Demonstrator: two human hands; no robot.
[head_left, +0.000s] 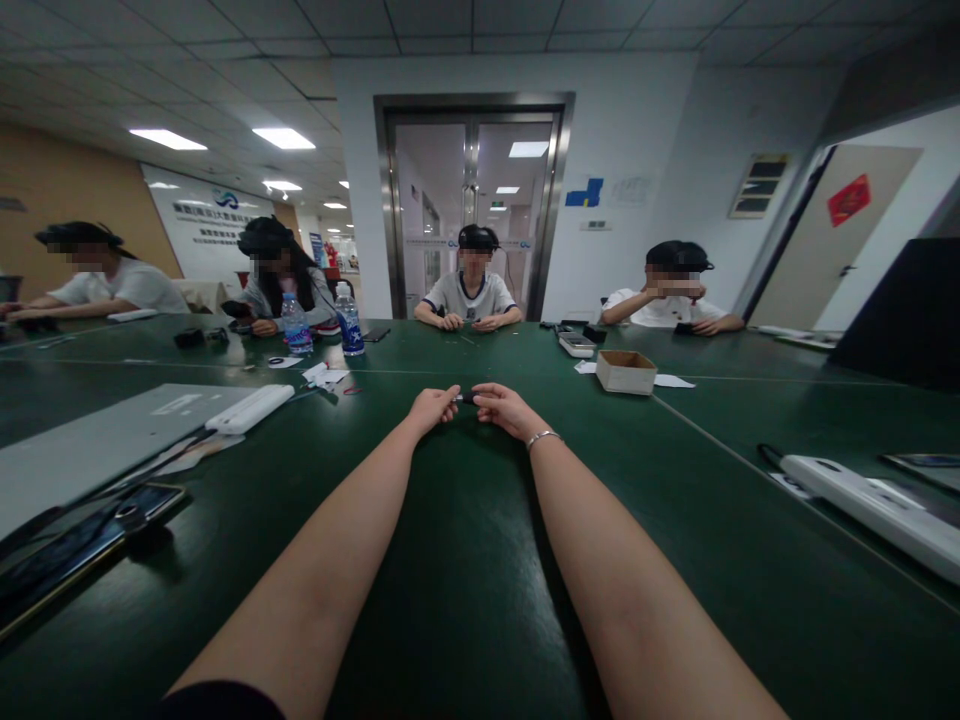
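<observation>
head view: two bare hands meet over a dark green, smooth-topped table (pixel 465 560).
small piece: a small black-and-silver piece (pixel 468 398), perhaps plastic and metal, sits between both hands' fingertips; whether it touches the table, i cannot tell.
left hand: the left hand (pixel 433 410) pinches the silvery end.
right hand: the right hand (pixel 507 408), fingers curled, grasps the black end; a slim silver bracelet (pixel 543 437) circles its wrist.
beyond: an open-topped tan cardboard box (pixel 627 375) sits to the right, a clear plastic bottle with a blue label (pixel 350 325) to the left.
step in hand: judging by the facing pinches, close two-handed handling of the piece.
next move: it seems to call for both ends held in line under light, even pressure, as so small a thing could slip.
</observation>
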